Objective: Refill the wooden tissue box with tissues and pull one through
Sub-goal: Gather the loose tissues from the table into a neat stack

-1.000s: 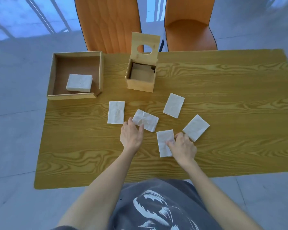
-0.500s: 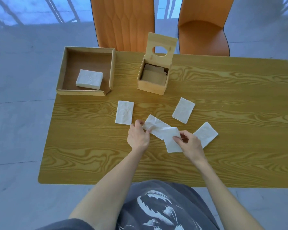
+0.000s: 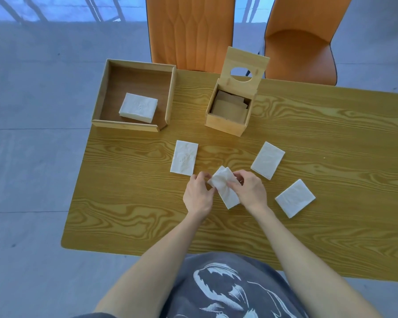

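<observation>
The wooden tissue box (image 3: 225, 123) stands at the back of the table, its lid with an oval hole (image 3: 242, 68) tipped up, and brownish sheets lie inside. Two folded white tissues (image 3: 224, 185) are stacked between my hands, just above the table. My left hand (image 3: 199, 195) pinches their left edge and my right hand (image 3: 249, 190) holds their right side. Three more folded tissues lie flat: one to the left (image 3: 184, 160), one to the right (image 3: 268, 159), one further right and nearer me (image 3: 295, 198).
A shallow wooden tray (image 3: 169, 99) at the table's back left holds a stack of white tissues (image 3: 138, 107). Two orange chairs (image 3: 190, 31) stand behind the wooden table (image 3: 331, 203). The table's left edge is near the tray.
My right hand slid the near tissue to the left onto the middle one. Both hands now hold the two tissues together.
</observation>
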The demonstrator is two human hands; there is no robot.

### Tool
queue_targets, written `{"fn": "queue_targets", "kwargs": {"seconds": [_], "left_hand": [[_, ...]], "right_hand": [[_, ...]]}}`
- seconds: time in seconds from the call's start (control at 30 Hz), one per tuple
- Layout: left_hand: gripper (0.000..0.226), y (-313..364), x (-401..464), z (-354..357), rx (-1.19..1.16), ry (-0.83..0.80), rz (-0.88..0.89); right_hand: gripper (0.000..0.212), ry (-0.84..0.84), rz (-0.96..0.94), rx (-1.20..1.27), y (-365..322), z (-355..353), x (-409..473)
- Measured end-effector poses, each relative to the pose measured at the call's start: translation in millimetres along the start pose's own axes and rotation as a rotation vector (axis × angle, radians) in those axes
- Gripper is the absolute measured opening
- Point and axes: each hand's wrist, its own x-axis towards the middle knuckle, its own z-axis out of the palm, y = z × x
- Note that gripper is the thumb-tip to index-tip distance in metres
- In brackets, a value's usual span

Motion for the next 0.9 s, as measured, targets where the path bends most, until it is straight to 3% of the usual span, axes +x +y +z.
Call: {"fn": "queue_targets", "kwargs": {"seconds": [0.07,0.17,0.33,0.43,0.6,0.73,0.9], "left_hand": [[0.033,-1,0,0,-0.007,-0.001,0.006],[0.034,-2,1,-1,-0.017,-0.002,0.009],[0.033,-5,1,-4,-0.049,-0.037,0.027],[0.029,-7,2,-7,-0.107,-0.063,0.025],[0.038,-12,-3,-17,-0.393,-0.077,-0.069],[0.047,-19,-6,-29,-0.667,-0.130,-0.191],[0.051,-33,-3,-53,-0.889,-0.202,-0.266]], "right_hand": [[0.036,0.094,-0.031,-0.098,-3,4,-3],[0.043,0.105,-0.063,-0.179,-4,5,0],[0.032,0.066,-0.035,-0.222,-6,2,3],[0.024,-0.019,0.012,-0.067,-9,0,2],[0.041,-0.163,0.066,0.341,-10,2,0],[0.024,-0.259,0.130,0.626,-23,8,-7],[0.014,-0.322,0.147,0.749,-50,20,-9]]}}
